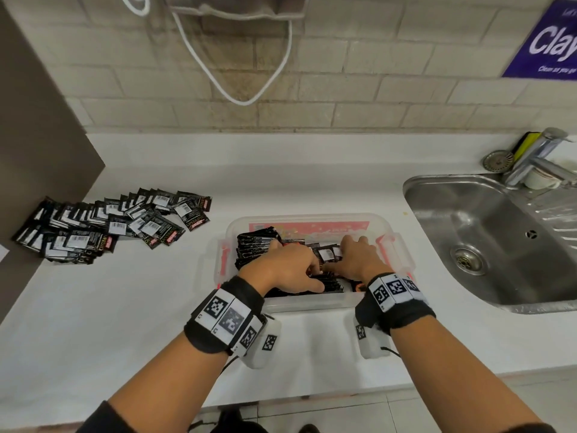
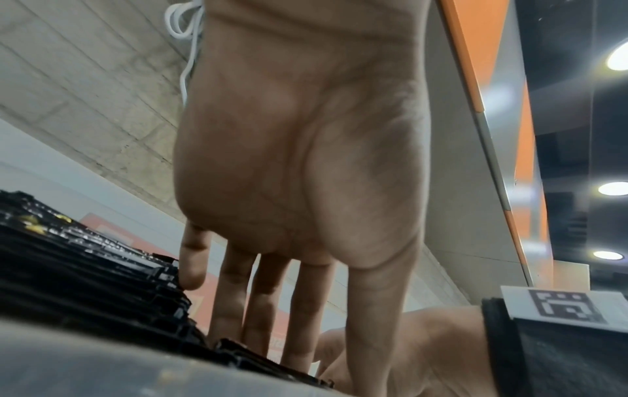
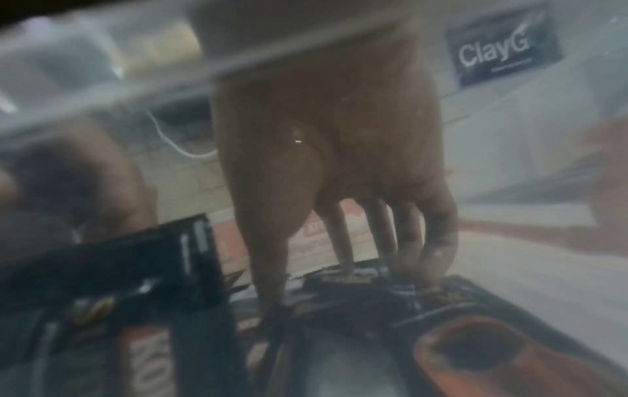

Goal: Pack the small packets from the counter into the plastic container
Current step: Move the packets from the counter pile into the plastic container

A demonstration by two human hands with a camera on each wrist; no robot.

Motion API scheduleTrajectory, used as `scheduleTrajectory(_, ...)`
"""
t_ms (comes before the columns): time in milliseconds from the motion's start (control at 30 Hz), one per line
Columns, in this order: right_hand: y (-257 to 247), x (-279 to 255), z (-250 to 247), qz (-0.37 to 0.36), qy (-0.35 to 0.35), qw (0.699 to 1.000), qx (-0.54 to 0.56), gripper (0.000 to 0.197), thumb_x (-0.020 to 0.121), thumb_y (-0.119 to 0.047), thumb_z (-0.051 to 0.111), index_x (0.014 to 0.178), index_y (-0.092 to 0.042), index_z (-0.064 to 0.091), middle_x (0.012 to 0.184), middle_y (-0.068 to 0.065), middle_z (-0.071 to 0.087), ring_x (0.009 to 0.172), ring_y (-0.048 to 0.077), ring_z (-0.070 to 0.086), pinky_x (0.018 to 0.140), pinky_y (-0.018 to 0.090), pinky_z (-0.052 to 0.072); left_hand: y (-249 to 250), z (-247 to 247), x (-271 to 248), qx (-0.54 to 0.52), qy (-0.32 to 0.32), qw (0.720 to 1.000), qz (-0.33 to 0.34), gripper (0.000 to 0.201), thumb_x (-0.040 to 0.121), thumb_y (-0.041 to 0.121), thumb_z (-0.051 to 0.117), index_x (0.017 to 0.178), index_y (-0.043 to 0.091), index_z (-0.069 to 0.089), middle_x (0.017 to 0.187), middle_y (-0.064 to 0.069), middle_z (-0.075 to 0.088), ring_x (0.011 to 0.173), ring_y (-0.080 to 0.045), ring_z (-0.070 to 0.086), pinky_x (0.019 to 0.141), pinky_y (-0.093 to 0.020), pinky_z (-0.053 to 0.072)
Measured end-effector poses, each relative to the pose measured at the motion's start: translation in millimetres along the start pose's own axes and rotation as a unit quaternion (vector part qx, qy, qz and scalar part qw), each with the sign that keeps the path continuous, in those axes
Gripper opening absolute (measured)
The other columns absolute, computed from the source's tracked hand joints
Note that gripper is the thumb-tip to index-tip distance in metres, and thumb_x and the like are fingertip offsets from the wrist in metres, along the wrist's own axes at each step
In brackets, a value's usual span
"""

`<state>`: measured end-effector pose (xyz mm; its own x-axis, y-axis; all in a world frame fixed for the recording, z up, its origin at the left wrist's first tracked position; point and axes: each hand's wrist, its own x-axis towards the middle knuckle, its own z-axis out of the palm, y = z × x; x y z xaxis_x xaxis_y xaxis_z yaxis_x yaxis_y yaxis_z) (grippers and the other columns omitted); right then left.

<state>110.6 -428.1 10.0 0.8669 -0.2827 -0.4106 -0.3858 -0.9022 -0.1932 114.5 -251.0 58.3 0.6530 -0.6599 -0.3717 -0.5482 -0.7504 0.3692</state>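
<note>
A clear plastic container (image 1: pixel 312 303) with red clips sits mid-counter, partly filled with small black packets (image 1: pixel 256 245). Both hands reach into it. My left hand (image 1: pixel 312 273) has straight fingers pointing down onto the packed rows; in the left wrist view its fingers (image 2: pixel 295 335) touch the black packets (image 2: pixel 85 268), the little finger against the stack's edge. My right hand (image 1: pixel 346 254) presses its fingertips on flat-lying packets (image 1: pixel 326 254); the blurred right wrist view shows its fingers (image 3: pixel 431 268) resting on them (image 3: pixel 339 300). A loose pile of packets (image 1: pixel 118 223) lies on the counter at the left.
A steel sink (image 1: pixel 487 239) with a tap (image 1: pixel 537 160) fills the right side. A grey panel (image 1: pixel 40 151) borders the counter on the left, just behind the loose pile. White counter (image 1: pixel 140 307) lies between pile and container. A white cord (image 1: pixel 246 98) hangs on the tiled wall.
</note>
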Motion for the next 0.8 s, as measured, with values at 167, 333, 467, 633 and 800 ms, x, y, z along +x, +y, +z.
scheduleTrajectory(167,-5.3,1.9,-1.6,-0.02,0.012,0.999,0.021,0.071,0.078,-0.046,0.076,0.132,-0.012,0.045,0.129,0.016,0.047,0.115,0.036,0.053,0.097,0.043,0.049,-6.1,-2.5,-2.1,-0.003,0.016,1.0,0.004,0.036,0.091,0.053,0.062,0.114,0.027,0.068,0.099,0.01,0.055,0.098,-0.015,0.05,0.087,-0.039,0.021)
scheduleTrajectory(333,-8.1,3.0,-1.6,-0.028,0.01,1.0,0.007,0.067,0.08,-0.043,0.078,0.13,-0.012,0.046,0.13,0.016,0.046,0.116,0.036,0.053,0.099,0.043,0.048,-3.9,-2.9,-3.8,-0.001,0.001,1.0,0.012,0.039,0.091,0.052,0.061,0.12,0.027,0.066,0.104,0.007,0.057,0.107,-0.019,0.052,0.09,-0.04,0.021)
scheduleTrajectory(467,-6.4,2.3,-2.5,-0.032,0.014,0.999,-0.006,0.061,0.08,-0.037,0.076,0.128,-0.013,0.047,0.126,0.013,0.05,0.113,0.033,0.055,0.097,0.045,0.05,-2.3,-1.1,-6.9,-0.001,-0.009,1.0,0.014,0.037,0.093,0.05,0.06,0.12,0.026,0.065,0.106,0.007,0.057,0.111,-0.02,0.052,0.1,-0.045,0.022)
scheduleTrajectory(633,-6.0,2.9,-10.2,-0.042,0.069,0.997,0.014,0.036,0.087,-0.022,0.064,0.119,-0.01,0.051,0.114,0.013,0.062,0.1,0.03,0.061,0.082,0.037,0.053,-2.5,-0.9,-8.8,-0.01,-0.009,1.0,0.012,0.037,0.093,0.048,0.06,0.12,0.024,0.065,0.102,0.008,0.053,0.108,-0.018,0.051,0.11,-0.049,0.021)
scheduleTrajectory(800,-0.8,9.4,-23.1,-0.053,0.107,0.983,0.137,0.033,0.085,-0.015,0.069,0.114,-0.007,0.055,0.105,0.014,0.065,0.092,0.027,0.059,0.072,0.03,0.045,-4.5,-0.4,-9.6,-0.022,-0.006,1.0,0.016,0.035,0.093,0.049,0.061,0.117,0.023,0.067,0.106,0.008,0.06,0.101,-0.016,0.051,0.11,-0.049,0.02)
